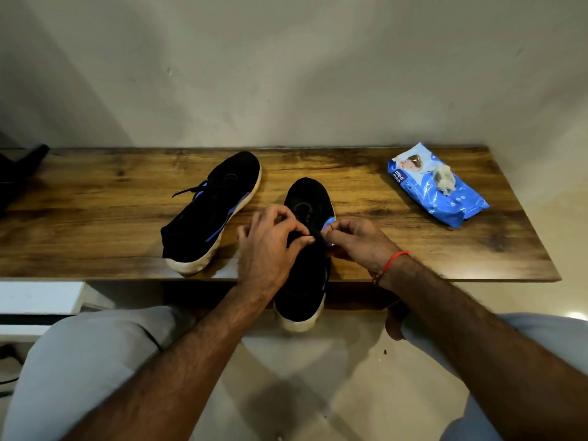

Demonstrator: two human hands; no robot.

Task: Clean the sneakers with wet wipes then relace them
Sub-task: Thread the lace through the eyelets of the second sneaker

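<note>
Fingers of both my left hand (270, 243) and right hand (356, 240) pinch the black lace (313, 232) over the centre sneaker (307, 198), heel overhanging the wooden table (95, 218) for reach, I judge. Its partner sneaker (216, 205) (laced already) lies centre-left; the wipes pack (436, 189) sits upper right.

Both forearms are bare and hairy, with no sleeves in view. A thin red thread bracelet (393, 261) circles the right wrist, a small brownish bead strand just beside it. Light grey trousers (79, 361) cover both knees
</note>
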